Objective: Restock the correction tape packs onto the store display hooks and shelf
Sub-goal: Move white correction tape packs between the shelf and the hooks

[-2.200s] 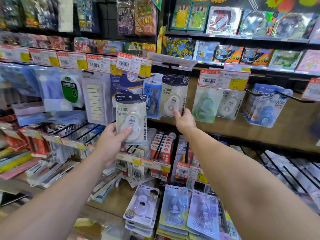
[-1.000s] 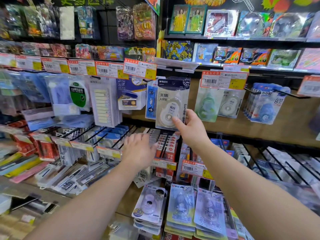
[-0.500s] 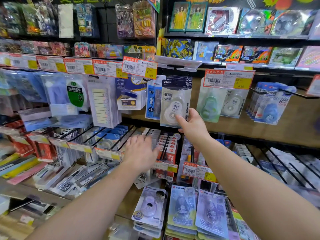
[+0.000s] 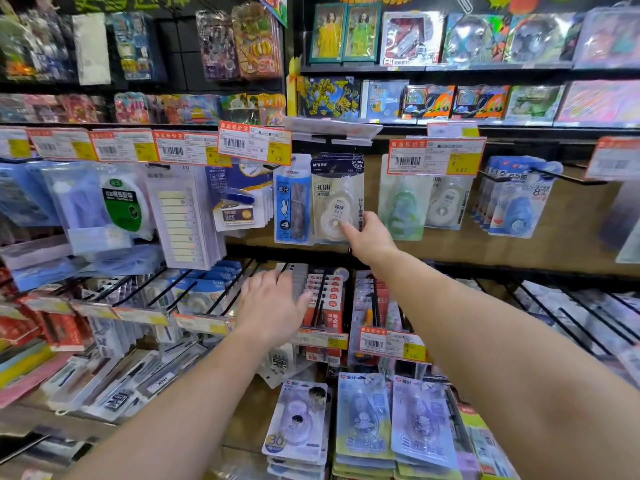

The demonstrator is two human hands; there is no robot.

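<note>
Since the earlier frames, the white correction tape pack (image 4: 337, 199) has left the left hand (image 4: 273, 306) and gone up onto the hook; the left hand has dropped to the lower rack, and the right hand (image 4: 369, 237) has stayed at the pack's lower corner.

The pack now hangs on its hook, in front of others of the same kind, under a clear tag holder (image 4: 332, 131). The right hand's fingertips touch the pack's lower right edge; whether they pinch it or just steady it I cannot tell, since the pack hides part of the fingers. Just left of that grip hangs a blue pack (image 4: 292, 206), touching or nearly touching the white one. To the right of the grip, a little apart, hang green and white tape packs (image 4: 424, 206) under a price tag (image 4: 436, 155).

The left hand lies below and to the left of the grip, palm down, fingers spread and fairly straight, over the red-topped packs (image 4: 323, 299) on the lower hooks. It appears to hold nothing.

The step in hand looks like the finish of hanging: seating and squaring the pack on its hook. Next, the right hand would need to let go cleanly without tugging the pack forward, and one hand must fetch another pack. More tape packs (image 4: 363, 420) lie stacked well below the grip, near the bottom of the view.
</note>
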